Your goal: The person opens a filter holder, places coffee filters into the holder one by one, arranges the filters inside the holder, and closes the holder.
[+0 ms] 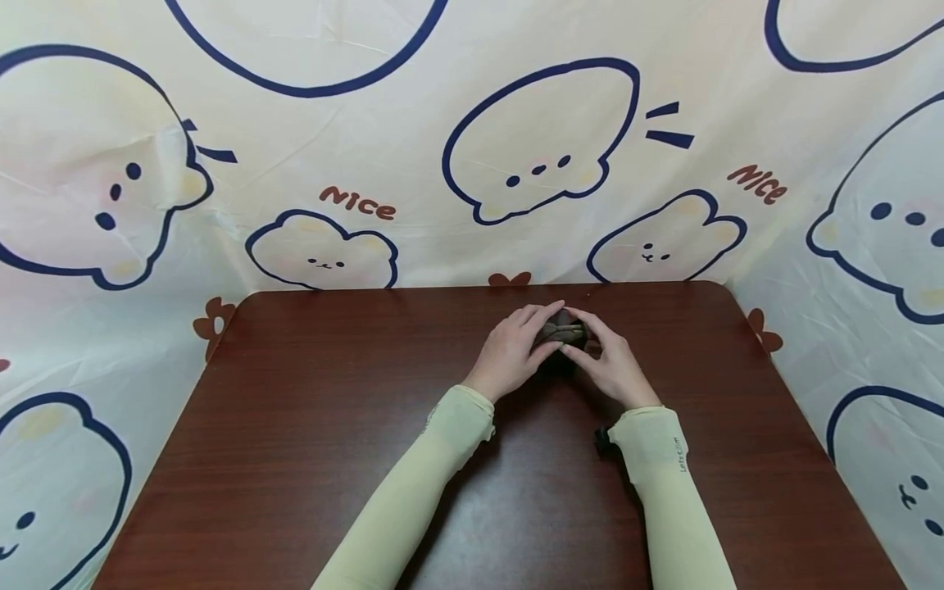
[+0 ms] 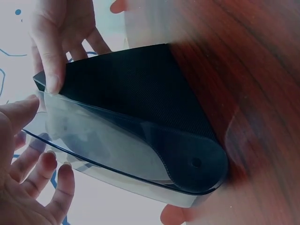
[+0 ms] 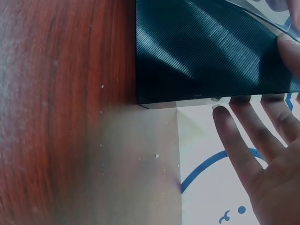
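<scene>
Between the two hands, near the far edge of the table, is a small dark case point(image 1: 566, 332). The left wrist view shows its black ribbed body point(image 2: 122, 84) and a clear, smoky lid point(image 2: 108, 136) that meets the body at a round pivot. My left hand point(image 1: 509, 352) holds the lid, thumb at one edge and fingers on the far side. My right hand point(image 1: 615, 365) grips the body at its other end, thumb point(image 3: 289, 51) on the ribbed face and fingers along the opposite side. The inside of the case is mostly hidden.
The brown wooden table point(image 1: 354, 459) carries the case close to its back edge. A pale cloth point(image 1: 413, 139) with blue cartoon outlines hangs behind and at both sides. A black wrist device point(image 1: 605, 442) sits at the right sleeve cuff.
</scene>
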A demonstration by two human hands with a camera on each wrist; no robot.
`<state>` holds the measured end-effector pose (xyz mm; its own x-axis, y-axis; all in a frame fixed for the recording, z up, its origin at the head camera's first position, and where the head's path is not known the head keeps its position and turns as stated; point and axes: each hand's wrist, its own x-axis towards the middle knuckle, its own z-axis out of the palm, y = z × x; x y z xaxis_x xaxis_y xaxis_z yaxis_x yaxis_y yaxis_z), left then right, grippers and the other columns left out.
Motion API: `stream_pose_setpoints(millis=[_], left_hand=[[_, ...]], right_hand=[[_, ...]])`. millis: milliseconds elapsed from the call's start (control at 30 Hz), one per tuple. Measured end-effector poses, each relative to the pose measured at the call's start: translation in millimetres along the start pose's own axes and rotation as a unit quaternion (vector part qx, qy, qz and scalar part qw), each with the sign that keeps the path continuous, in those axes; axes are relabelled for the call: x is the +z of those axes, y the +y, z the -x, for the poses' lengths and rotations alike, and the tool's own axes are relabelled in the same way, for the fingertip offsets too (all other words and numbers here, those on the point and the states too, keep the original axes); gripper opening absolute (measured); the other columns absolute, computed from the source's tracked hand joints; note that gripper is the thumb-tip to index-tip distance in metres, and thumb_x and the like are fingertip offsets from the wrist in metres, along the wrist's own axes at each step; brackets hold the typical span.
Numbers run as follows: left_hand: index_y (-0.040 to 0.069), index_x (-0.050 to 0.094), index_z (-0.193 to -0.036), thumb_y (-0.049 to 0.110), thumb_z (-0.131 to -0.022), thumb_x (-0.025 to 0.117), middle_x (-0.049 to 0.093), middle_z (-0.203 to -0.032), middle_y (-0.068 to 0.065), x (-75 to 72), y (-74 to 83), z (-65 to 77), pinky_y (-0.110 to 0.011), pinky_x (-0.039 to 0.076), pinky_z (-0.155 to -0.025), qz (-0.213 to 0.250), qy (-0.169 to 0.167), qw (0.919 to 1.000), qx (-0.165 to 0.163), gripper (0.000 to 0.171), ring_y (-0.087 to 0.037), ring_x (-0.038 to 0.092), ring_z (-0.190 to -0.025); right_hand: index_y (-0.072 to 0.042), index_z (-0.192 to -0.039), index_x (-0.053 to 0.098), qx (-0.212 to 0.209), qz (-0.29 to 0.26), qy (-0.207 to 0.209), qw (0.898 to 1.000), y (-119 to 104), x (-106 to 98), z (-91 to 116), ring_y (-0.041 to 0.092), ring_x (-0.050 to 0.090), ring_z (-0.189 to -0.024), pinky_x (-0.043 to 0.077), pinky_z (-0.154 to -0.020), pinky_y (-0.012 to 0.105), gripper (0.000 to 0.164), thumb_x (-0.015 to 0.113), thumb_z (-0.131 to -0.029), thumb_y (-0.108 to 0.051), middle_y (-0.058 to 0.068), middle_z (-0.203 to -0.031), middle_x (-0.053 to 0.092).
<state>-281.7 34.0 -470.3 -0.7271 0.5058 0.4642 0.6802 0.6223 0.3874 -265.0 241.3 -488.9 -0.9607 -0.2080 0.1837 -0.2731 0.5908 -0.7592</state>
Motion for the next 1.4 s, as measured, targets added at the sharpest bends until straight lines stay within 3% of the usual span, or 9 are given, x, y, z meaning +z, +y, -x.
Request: stream_pose_setpoints(millis=[167, 500, 767, 1067, 1400], left_hand=[[0.029, 0.036, -0.147, 0.035, -0.092, 0.063, 0.054, -0.125, 0.005, 1.8, -0.1, -0.2, -0.034, 0.045, -0.097, 0.004, -0.008, 1.0, 0.0, 0.062, -0.011, 0.052, -0.116], [0.032, 0.035, -0.148, 0.034, -0.091, 0.065, 0.055, -0.126, 0.005, 3.5, -0.6, 0.4, -0.034, 0.044, -0.098, -0.002, -0.018, 0.9998, 0.005, 0.064, -0.012, 0.05, -0.116], [0.032, 0.034, -0.148, 0.034, -0.091, 0.065, 0.056, -0.126, 0.006, 4.3, -0.8, 2.0, -0.032, 0.044, -0.098, -0.006, -0.033, 0.9994, -0.003, 0.064, -0.012, 0.051, -0.115], [0.028, 0.038, -0.145, 0.034, -0.093, 0.062, 0.055, -0.129, 0.005, 6.1, -0.2, 3.1, -0.033, 0.044, -0.099, 0.027, -0.044, 0.9984, -0.022, 0.058, -0.012, 0.051, -0.118], [0.032, 0.032, -0.148, 0.035, -0.093, 0.061, 0.055, -0.13, 0.002, 6.4, -2.3, 4.8, -0.037, 0.045, -0.099, 0.031, -0.055, 0.9976, -0.029, 0.062, -0.016, 0.051, -0.12]], right_hand=[[-0.046, -0.145, 0.03, -0.004, 0.012, -0.026, 1.0, -1.0, -3.5, 1.2, 0.027, 0.054, -0.118, 0.047, -0.094, 0.049, 0.066, 0.066, -0.091, -0.032, 0.005, -0.14, 0.049], [-0.039, -0.149, 0.028, -0.023, 0.014, -0.048, 0.998, -0.5, -3.9, -1.5, 0.024, 0.06, -0.112, 0.05, -0.091, 0.043, 0.072, 0.067, -0.091, -0.02, 0.006, -0.138, 0.051], [-0.028, -0.149, 0.034, -0.012, 0.014, -0.058, 0.998, -0.1, 0.8, -2.8, 0.025, 0.062, -0.11, 0.053, -0.088, 0.041, 0.069, 0.067, -0.09, -0.016, 0.009, -0.136, 0.053], [-0.018, -0.141, 0.044, 0.005, 0.019, -0.069, 0.997, 1.3, 3.9, -1.8, 0.023, 0.063, -0.11, 0.05, -0.091, 0.042, 0.057, 0.069, -0.089, -0.017, 0.008, -0.131, 0.058], [-0.017, -0.14, 0.047, 0.006, 0.026, -0.075, 0.997, 1.0, 4.1, -2.1, 0.025, 0.06, -0.115, 0.047, -0.096, 0.045, 0.055, 0.069, -0.09, -0.019, 0.008, -0.132, 0.058]])
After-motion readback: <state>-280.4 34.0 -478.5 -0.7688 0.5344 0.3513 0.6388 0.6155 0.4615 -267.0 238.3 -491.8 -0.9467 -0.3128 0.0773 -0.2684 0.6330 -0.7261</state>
